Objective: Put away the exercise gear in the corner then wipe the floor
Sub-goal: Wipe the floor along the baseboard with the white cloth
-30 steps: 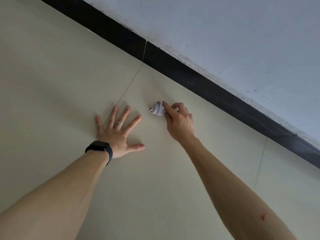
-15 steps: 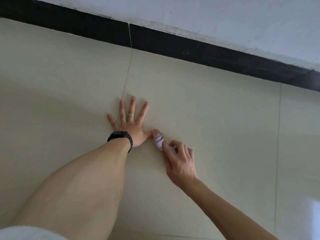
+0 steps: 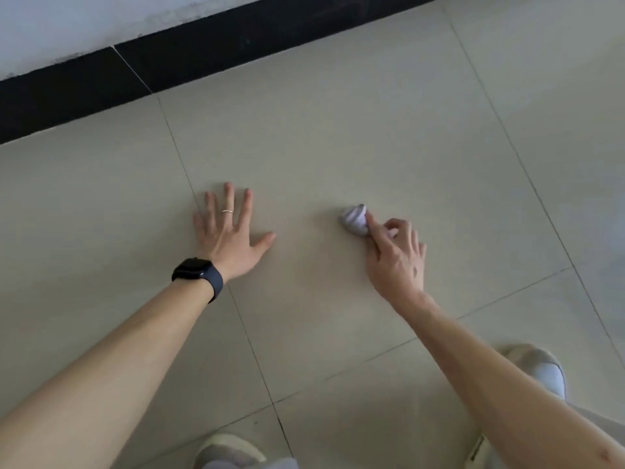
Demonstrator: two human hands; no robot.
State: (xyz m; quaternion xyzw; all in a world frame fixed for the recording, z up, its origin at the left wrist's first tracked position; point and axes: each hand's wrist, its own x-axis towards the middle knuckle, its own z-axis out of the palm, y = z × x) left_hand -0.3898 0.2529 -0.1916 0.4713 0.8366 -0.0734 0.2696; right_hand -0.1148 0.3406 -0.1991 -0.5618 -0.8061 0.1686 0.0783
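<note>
A small crumpled pale-lilac wipe (image 3: 354, 219) lies on the beige tiled floor (image 3: 338, 140). My right hand (image 3: 395, 255) holds the wipe down on the tile, index finger stretched over it and the other fingers curled behind. My left hand (image 3: 230, 231) lies flat on the floor with fingers spread, about a hand's width to the left of the wipe, a ring on one finger and a black watch on the wrist. No exercise gear is in view.
A black skirting board (image 3: 169, 62) runs along the foot of a pale wall (image 3: 84, 18) at the top left. My two light shoes (image 3: 537, 370) (image 3: 226, 451) stand on the tiles at the bottom.
My right hand has slid the wipe to the right, away from my left thumb. The view has swung, so the skirting board now slants across the top left and my shoes show.
</note>
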